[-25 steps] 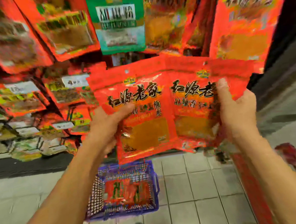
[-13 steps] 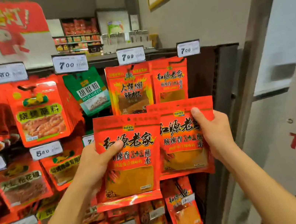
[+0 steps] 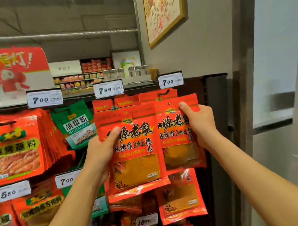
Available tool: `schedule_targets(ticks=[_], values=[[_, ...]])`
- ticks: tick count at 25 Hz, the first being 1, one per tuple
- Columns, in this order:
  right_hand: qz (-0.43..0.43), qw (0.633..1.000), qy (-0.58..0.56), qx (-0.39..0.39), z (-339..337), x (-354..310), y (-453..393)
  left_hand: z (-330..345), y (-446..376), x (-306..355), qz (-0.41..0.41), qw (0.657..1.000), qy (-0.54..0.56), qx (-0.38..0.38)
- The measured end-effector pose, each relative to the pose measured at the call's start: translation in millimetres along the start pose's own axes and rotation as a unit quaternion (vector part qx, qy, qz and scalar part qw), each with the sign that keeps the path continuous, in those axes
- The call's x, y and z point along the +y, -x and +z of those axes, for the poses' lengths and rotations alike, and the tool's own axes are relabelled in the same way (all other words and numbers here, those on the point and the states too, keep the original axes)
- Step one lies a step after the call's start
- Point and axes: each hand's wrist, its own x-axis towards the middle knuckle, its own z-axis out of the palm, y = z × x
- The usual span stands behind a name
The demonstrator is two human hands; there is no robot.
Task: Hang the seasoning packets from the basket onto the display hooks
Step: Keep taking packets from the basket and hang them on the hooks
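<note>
Head view showed the left hand (image 3: 99,150) gripping one packet (image 3: 134,154), the right hand (image 3: 201,120) another packet (image 3: 177,137), both raised below the hook (image 3: 164,92). Aligning its hole squarely would serve best.

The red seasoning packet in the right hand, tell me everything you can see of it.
The red seasoning packet in the right hand is a flat, glossy plastic pouch with large black characters, a small logo near the top and a clear window showing orange-yellow powder. A small hang hole sits in its top strip. It is held upright against the top-row packets at the rack's right end. The right hand pinches its right edge, thumb on the front. Its left side is tucked behind the matching packet in the left hand.
</note>
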Motion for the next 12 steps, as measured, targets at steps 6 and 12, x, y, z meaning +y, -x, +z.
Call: schedule_targets(ticks=[6,12], values=[[0.031,0.999,-0.02,0.016,10.1,0.2,-69.8,31.5,-29.8,5.0,0.015,1.0,0.006,0.011],[0.024,0.999,-0.015,0.038,21.6,4.7,-89.9,42.2,-46.8,1.3,0.011,1.0,-0.012,0.014]])
